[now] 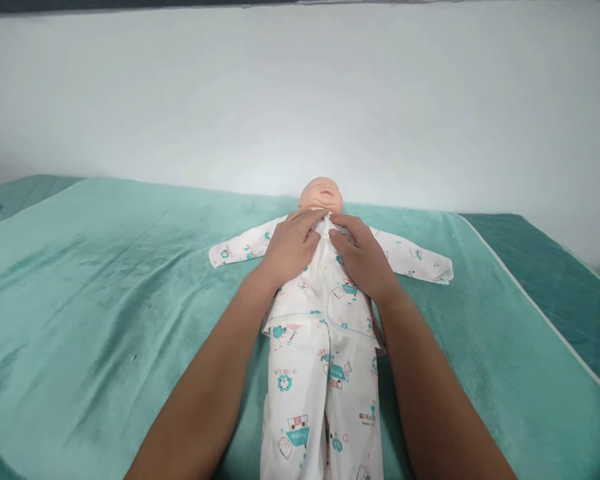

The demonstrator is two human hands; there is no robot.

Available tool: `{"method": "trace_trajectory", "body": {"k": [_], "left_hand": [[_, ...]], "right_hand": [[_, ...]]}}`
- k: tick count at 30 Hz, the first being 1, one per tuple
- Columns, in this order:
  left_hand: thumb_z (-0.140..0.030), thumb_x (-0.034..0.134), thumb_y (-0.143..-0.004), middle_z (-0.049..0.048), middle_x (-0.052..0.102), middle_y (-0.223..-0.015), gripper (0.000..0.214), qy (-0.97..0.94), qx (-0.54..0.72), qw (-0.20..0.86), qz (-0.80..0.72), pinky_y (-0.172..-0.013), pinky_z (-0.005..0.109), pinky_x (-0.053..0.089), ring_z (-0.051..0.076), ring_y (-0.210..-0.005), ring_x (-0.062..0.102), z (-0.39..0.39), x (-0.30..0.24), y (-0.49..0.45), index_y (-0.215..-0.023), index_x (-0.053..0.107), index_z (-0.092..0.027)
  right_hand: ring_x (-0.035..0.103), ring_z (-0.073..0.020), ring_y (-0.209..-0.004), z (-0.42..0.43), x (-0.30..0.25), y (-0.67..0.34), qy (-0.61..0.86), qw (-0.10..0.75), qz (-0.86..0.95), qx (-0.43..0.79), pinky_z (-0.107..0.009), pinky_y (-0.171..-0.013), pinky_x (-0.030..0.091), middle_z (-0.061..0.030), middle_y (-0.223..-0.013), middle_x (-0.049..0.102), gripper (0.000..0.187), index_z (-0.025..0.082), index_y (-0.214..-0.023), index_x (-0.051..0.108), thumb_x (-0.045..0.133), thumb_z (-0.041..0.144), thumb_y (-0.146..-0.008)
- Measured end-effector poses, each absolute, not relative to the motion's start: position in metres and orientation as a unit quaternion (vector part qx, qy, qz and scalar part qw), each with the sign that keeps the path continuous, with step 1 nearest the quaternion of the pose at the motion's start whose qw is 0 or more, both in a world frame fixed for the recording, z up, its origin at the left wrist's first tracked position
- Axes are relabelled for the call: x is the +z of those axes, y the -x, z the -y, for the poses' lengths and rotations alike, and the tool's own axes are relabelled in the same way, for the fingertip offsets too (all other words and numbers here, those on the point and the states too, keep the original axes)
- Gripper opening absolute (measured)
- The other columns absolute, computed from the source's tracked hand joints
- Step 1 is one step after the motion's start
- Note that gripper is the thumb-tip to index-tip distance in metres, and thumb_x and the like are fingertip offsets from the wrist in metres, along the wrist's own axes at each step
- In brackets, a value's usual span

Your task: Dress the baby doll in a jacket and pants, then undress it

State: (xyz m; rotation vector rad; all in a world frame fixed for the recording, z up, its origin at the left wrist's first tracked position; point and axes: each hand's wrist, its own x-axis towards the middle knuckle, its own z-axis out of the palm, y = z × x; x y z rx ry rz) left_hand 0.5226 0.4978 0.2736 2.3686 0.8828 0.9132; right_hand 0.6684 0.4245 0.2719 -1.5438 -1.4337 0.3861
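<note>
A baby doll (322,193) lies on its back, its head at the far end and its arms spread to the sides. It wears a white printed shirt (300,293) with matching trousers (300,393). My left hand (293,243) rests on the shirt's chest, with outstretched fingertips at the collar. On the other side of the front opening, my right hand (363,253) lies on the shirt, thumb and index finger apart near the collar. A small button (327,235) shows between the hands. The undersides of my fingers are hidden.
A pale green plush blanket (130,320) with creases lies under the doll. Darker green cloth (545,280) shows past its white-edged right side. A white wall (300,93) stands right behind the doll's head.
</note>
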Motion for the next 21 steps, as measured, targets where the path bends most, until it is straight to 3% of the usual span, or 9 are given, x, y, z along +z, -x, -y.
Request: {"method": "trace_trajectory", "body": {"k": [8,15,19,21], "left_hand": [[-0.015,0.034,-0.089,0.0033,0.060,-0.143,0.053,-0.854,0.328,0.230,-0.332,-0.118,0.039,0.038,0.020,-0.135,0.049,-0.495,0.275,-0.523,-0.136,0.058,-0.020],[-0.015,0.034,-0.089,0.0020,0.060,-0.143,0.052,-0.858,0.332,0.222,-0.323,-0.118,0.039,0.037,0.020,-0.135,0.049,-0.496,0.272,-0.522,-0.134,0.059,-0.022],[-0.012,0.033,-0.089,0.0005,0.061,-0.141,0.051,-0.871,0.337,0.207,-0.291,-0.119,0.038,0.035,0.017,-0.135,0.050,-0.497,0.272,-0.522,-0.130,0.062,-0.023],[-0.012,0.034,-0.089,0.0009,0.063,-0.139,0.048,-0.868,0.348,0.206,-0.290,-0.118,0.038,0.036,0.018,-0.135,0.050,-0.497,0.272,-0.522,-0.125,0.064,-0.023]], "right_hand": [[0.052,-0.0254,-0.128,-0.430,0.273,-0.670,0.635,0.431,0.628,0.132,-0.047,-0.113,0.035,-0.0068,-0.133,0.063,0.032,0.023,-0.116,0.066,0.043,0.032,-0.095],[0.044,-0.0291,-0.138,-0.438,0.263,-0.679,0.660,0.372,0.645,0.101,-0.054,-0.116,0.029,-0.0071,-0.143,0.057,0.039,0.027,-0.125,0.065,0.041,0.038,-0.097],[0.040,-0.0269,-0.141,-0.436,0.265,-0.680,0.649,0.392,0.637,0.140,-0.053,-0.119,0.026,-0.0034,-0.147,0.053,0.039,0.029,-0.129,0.063,0.043,0.038,-0.096],[0.041,-0.0262,-0.140,-0.435,0.266,-0.679,0.654,0.429,0.598,0.175,-0.051,-0.118,0.030,-0.0027,-0.146,0.053,0.038,0.029,-0.127,0.063,0.048,0.040,-0.094]]}}
